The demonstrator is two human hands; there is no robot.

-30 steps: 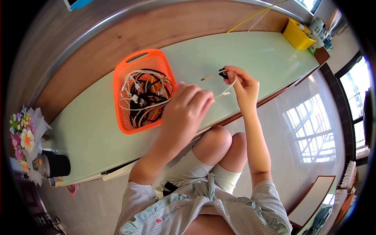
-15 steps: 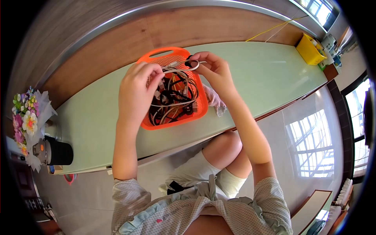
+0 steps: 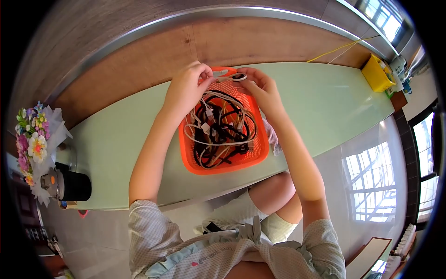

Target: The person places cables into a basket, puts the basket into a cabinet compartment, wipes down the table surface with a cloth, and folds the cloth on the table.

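Note:
My left hand [image 3: 189,86] is closed, its fingertips pinching a white cable [image 3: 226,78] above the far left part of the orange basket [image 3: 188,160]. The cable runs across to my right hand [image 3: 261,88], whose thumb and fingers close on its looped end and a small black piece. Below both hands, the basket holds a tangle of black and white cables [image 3: 227,132] with several light connectors. A pale pinkish cloth [image 3: 271,135] lies against the basket's right side, partly hidden by my right forearm.
The pale green table [image 3: 325,102] stretches to both sides. At its left end stand a black cup [image 3: 76,186] and a flower bouquet [image 3: 37,146]. A yellow basket [image 3: 377,74] stands at the far right, with a yellow cord [image 3: 334,49] near the back panel.
My left hand has moved from beside the basket to above its far side. My right hand has come in from the right, over the basket, holding the white cable. The view has shifted.

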